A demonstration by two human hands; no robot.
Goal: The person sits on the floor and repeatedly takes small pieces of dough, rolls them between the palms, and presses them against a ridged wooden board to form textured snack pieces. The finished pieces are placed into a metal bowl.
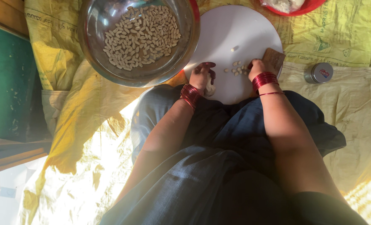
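Dough pieces (237, 69) on white board (243, 29)

Red bowl (291, 9) is cut off by the top edge; its pale contents cannot be identified. Steel bowl (110, 62) rim is clipped at top. Pale lump (210, 89) is mostly hidden under left hand (202, 76). Wooden piece (274, 58) is partly covered by right hand (257, 68).
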